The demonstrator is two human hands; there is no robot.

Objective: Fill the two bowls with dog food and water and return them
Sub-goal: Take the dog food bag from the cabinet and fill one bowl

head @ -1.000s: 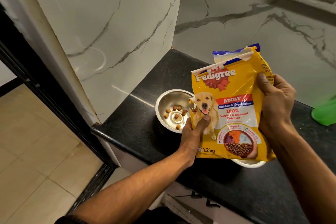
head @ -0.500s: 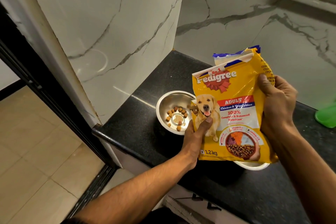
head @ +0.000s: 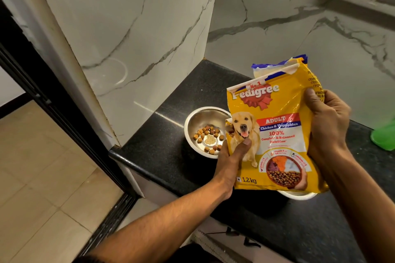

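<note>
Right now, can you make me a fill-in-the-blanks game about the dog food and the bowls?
1. Both hands, the left hand and the right hand, hold a ____ bag of dog food.
2. The steel bowl on the black counter has a few ____ in it.
3. The picture on the bag shows a ____.
4. The second bowl is mostly hidden behind the ____.

Missing words: yellow; kibble pieces; dog; bag

Second bowl (head: 299, 195) mostly hidden behind dog food bag (head: 275, 134); green object (head: 384, 136) cut off.
</note>
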